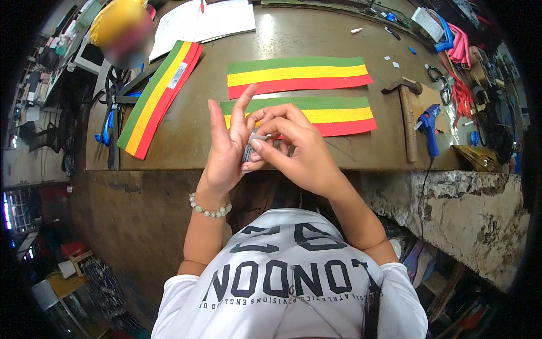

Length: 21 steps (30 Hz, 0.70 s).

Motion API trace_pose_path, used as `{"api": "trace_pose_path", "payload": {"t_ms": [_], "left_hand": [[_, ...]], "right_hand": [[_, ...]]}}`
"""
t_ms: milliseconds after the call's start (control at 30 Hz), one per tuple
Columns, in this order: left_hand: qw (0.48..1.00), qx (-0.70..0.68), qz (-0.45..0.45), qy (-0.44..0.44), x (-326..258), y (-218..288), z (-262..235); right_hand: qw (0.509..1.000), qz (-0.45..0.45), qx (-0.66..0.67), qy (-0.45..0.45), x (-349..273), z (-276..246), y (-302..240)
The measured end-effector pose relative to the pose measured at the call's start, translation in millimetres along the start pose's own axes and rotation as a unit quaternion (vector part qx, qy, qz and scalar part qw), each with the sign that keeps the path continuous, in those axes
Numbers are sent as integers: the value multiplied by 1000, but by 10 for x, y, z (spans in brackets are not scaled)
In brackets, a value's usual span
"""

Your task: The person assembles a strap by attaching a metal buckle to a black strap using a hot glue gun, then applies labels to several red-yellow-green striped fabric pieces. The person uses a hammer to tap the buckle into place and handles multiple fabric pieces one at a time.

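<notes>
Just over the table's near edge, my two hands meet around small white printed labels point(249, 151). My left hand point(224, 148), a beaded bracelet on its wrist, has its thumb and forefinger stretched up, while its other fingers curl about the labels. My right hand point(305, 150) pinches a label's edge between thumb and fingertips. Behind them lies a green, yellow and red striped band point(344, 116), partly covered by my fingers. A matching band point(299, 76) lies beyond it. At the left, another striped band point(155, 101) lies slanted, bearing a white label point(178, 75).
To the right on the table lie a hammer point(409, 118), a blue glue gun point(430, 127) with a cord over the edge, and scissors point(442, 82). An open notebook point(226, 20) is at the back. Black straps point(111, 101) lie left; another person point(121, 28) is at the far left.
</notes>
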<state>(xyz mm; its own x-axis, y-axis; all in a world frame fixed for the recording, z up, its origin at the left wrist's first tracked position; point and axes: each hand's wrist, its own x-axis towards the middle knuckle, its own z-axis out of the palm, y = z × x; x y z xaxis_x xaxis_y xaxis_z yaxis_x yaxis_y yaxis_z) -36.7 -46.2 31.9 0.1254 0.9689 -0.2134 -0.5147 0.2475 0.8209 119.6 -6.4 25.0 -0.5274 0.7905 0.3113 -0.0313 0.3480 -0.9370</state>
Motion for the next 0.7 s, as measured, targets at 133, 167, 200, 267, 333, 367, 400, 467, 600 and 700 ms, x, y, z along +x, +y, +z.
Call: {"api": "trace_pose_path", "payload": {"t_ms": [133,167,200,267,333,367,400,467,600,700], "left_hand": [[989,140,-19,33,48,-80,-27],[985,168,14,25,60,-100,-33],[978,204,43,29,71,-105,-46],[950,297,75,64,97,-118,-50],[932,337,124,51,123,-155,-23],[921,354,153,52,136,-178,-6],[918,362,154,46,144,-214,19],[910,374,177,40,152,-275,53],[956,249,116,103,161,-311,30],[978,138,126,89,166,-295,13]], "right_hand": [[974,170,137,65,53,-243,27],[972,176,144,54,59,-306,37],[971,182,153,41,61,-364,45],[961,198,190,10,58,-435,70],[963,169,208,24,51,-431,116],[964,148,216,39,45,-408,147],[970,133,203,30,29,-378,176],[974,130,182,25,-14,-303,233],[907,122,380,136,-120,-187,281],[935,139,322,59,-175,-129,255]]}}
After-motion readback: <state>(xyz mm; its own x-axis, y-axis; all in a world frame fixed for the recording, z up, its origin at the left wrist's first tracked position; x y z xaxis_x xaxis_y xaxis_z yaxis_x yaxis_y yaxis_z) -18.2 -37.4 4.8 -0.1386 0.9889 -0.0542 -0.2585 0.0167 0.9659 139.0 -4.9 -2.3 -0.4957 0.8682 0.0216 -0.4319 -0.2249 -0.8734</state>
